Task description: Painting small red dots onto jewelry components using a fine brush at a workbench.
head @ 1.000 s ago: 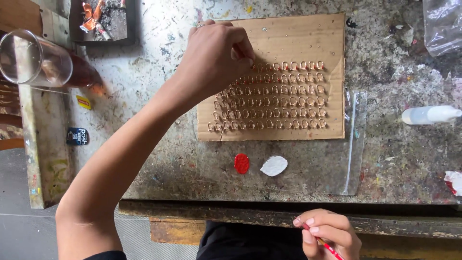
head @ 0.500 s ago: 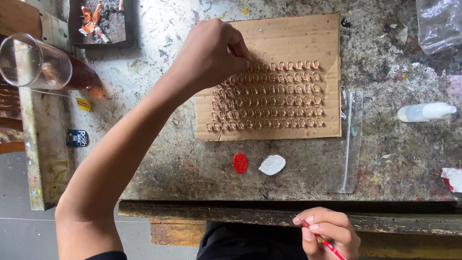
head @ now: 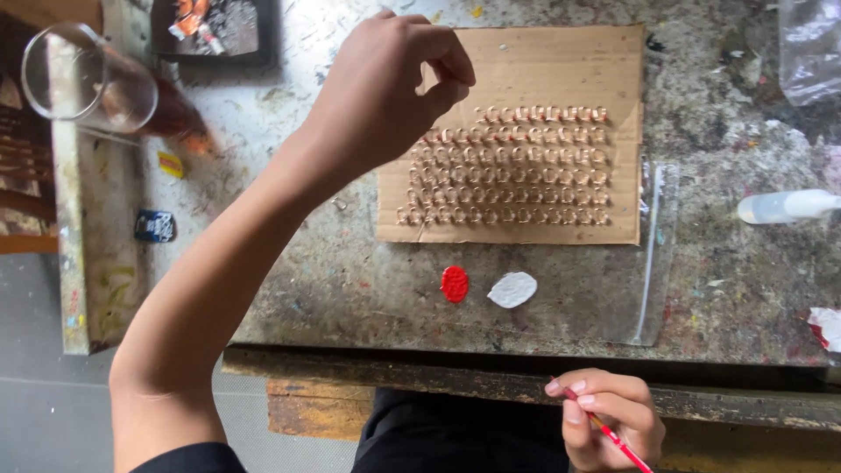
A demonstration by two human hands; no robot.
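A brown cardboard sheet lies on the stained workbench, carrying rows of several small copper-coloured rings. My left hand hovers over the sheet's upper left corner, thumb and forefinger pinched together; whether a ring sits between them I cannot tell. My right hand rests low at the bench's front edge, holding a thin red brush. A red paint blob and a white paint blob lie on the bench just below the cardboard.
An empty clear glass jar lies tilted at the far left. A dark tray with scraps sits at the top. A clear plastic bag lies right of the cardboard, and a white squeeze bottle lies further right.
My left hand has lifted slightly and shifted up and left from the ring rows, fingers still pinched. The right hand stays put with the brush.
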